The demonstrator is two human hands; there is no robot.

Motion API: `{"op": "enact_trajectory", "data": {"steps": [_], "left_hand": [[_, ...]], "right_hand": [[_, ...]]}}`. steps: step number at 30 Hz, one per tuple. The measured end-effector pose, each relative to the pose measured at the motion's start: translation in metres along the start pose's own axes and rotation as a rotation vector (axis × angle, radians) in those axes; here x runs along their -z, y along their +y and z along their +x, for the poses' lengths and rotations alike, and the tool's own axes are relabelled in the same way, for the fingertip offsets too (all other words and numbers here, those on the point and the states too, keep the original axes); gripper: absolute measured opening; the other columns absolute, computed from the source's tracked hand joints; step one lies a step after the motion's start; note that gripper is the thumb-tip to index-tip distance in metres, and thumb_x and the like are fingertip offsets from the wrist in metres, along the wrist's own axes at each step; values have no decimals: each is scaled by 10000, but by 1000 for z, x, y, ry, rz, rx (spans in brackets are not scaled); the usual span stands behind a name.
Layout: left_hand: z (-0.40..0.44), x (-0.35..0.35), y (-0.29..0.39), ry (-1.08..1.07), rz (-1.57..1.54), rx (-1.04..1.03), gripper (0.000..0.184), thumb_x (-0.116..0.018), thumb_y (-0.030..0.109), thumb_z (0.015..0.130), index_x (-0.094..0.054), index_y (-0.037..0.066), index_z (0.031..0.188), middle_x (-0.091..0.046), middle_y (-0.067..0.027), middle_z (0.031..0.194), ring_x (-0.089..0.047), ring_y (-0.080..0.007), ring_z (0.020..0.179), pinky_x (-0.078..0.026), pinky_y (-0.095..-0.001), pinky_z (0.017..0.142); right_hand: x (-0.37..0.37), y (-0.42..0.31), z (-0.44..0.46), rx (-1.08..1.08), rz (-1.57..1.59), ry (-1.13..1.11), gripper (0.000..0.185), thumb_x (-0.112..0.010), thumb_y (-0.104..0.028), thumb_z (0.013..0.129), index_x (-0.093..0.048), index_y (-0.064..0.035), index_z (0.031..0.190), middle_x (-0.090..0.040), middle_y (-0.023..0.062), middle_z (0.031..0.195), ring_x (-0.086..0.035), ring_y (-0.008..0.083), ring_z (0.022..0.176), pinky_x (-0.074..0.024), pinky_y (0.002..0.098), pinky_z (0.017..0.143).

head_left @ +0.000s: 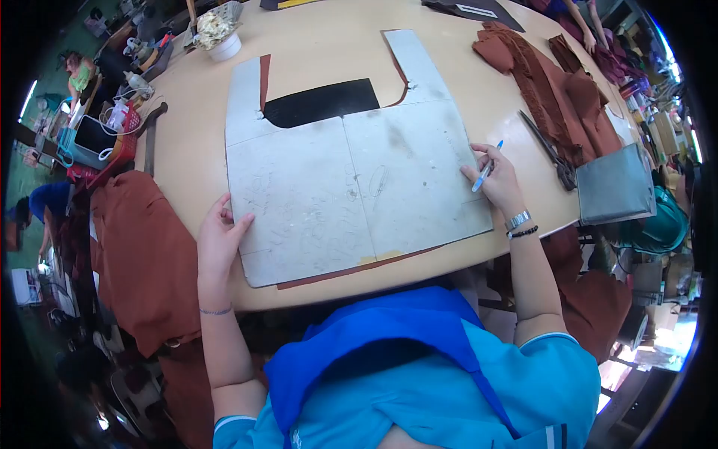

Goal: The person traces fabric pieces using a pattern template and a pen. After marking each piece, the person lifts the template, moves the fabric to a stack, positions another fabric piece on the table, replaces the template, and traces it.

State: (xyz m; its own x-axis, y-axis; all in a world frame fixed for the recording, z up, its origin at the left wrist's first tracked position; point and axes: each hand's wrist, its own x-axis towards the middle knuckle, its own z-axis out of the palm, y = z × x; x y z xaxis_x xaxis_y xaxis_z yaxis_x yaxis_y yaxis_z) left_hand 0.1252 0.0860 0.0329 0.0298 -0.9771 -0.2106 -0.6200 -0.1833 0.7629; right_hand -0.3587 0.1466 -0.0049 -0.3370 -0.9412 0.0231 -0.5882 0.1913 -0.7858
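A large pale grey pattern template [307, 187], U-shaped at its top with two long straps, lies flat on the table. Pencilled lines and scribbles mark its face. Reddish-brown fabric [321, 279] peeks out beneath its bottom edge and along the inner edges of the cut-out. Within the cut-out shows a black piece [329, 102]. My left hand [222, 233] grips the template's left edge, thumb on top, other fingers partly hidden. At the right edge, my right hand [496, 178] is closed around a blue-and-white pen [482, 174], its fingers touching the template.
Scissors [551, 150] and heaped brown fabric [591, 105] lie right, beside a grey board [617, 185]. Brown cloth [138, 262] hangs over the left edge near a hammer-like tool [152, 135]. A white pot [224, 48] stands at the back. Other people are around.
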Motion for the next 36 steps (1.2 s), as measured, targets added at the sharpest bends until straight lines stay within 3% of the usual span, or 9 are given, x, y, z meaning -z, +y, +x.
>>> {"op": "enact_trajectory", "data": {"steps": [9,13,19,22,25,28,31,34,36], "left_hand": [[7,-3,-14,-16,-48,-6,659,-750,104,835,-447,-32,1405,-522,-18,871,-544,-82,745,-471,-222,662],[5,-1,-3,-36,13,22,654,-749,142,840,-457,-26,1400,-530,-20,852,-542,-88,747,-470,-233,676],[4,5,18,-27,433,31,658,-761,218,826,-489,-12,1379,-540,-23,813,-545,-105,744,-472,-266,690],[20,7,-19,-47,243,22,598,-747,174,846,-508,-20,1359,-522,0,808,-524,-88,731,-450,-228,670],[24,3,-37,-45,-120,-16,529,-728,117,865,-531,-26,1335,-490,31,799,-487,-56,715,-419,-185,651],[33,4,-63,-48,-207,-117,493,-722,79,869,-548,-22,1318,-463,58,793,-450,-20,697,-393,-155,641],[38,5,-76,-47,-238,-132,497,-728,82,864,-551,-16,1319,-462,64,794,-445,-15,693,-388,-152,639],[39,4,-76,-41,-238,-127,499,-729,83,864,-553,-14,1321,-458,67,797,-440,-13,694,-382,-150,638],[39,4,-76,-41,-238,-130,499,-729,84,865,-554,-14,1322,-455,67,797,-438,-13,696,-381,-149,639]], "right_hand": [[-2,3,13,-39,64,-28,470,-846,-169,738,-651,-62,1151,-492,-42,745,-490,71,650,-450,243,582],[1,-6,14,-41,-20,-50,440,-836,-199,752,-656,-52,1126,-562,3,743,-540,93,664,-477,267,613],[13,-20,13,-56,-181,-107,408,-807,-212,780,-657,-34,1116,-686,95,835,-631,137,731,-515,301,673],[9,15,22,-10,48,-72,383,-779,-183,815,-648,-28,1139,-689,64,843,-639,113,747,-535,286,668],[18,10,16,-212,343,-145,386,-767,-129,827,-622,-9,1163,-677,32,831,-633,83,747,-531,248,647],[14,14,14,-174,329,-125,392,-768,-77,819,-603,7,1164,-666,15,821,-626,67,722,-515,217,634],[8,18,15,-131,301,-89,396,-776,-68,811,-597,3,1157,-605,-26,786,-552,39,630,-445,183,525],[8,19,14,-129,322,-88,395,-780,-74,808,-599,4,1150,-609,-19,783,-558,42,628,-446,185,517],[9,17,13,-139,301,-76,368,-786,-66,795,-617,8,1113,-649,4,797,-602,60,680,-487,206,585]]}}
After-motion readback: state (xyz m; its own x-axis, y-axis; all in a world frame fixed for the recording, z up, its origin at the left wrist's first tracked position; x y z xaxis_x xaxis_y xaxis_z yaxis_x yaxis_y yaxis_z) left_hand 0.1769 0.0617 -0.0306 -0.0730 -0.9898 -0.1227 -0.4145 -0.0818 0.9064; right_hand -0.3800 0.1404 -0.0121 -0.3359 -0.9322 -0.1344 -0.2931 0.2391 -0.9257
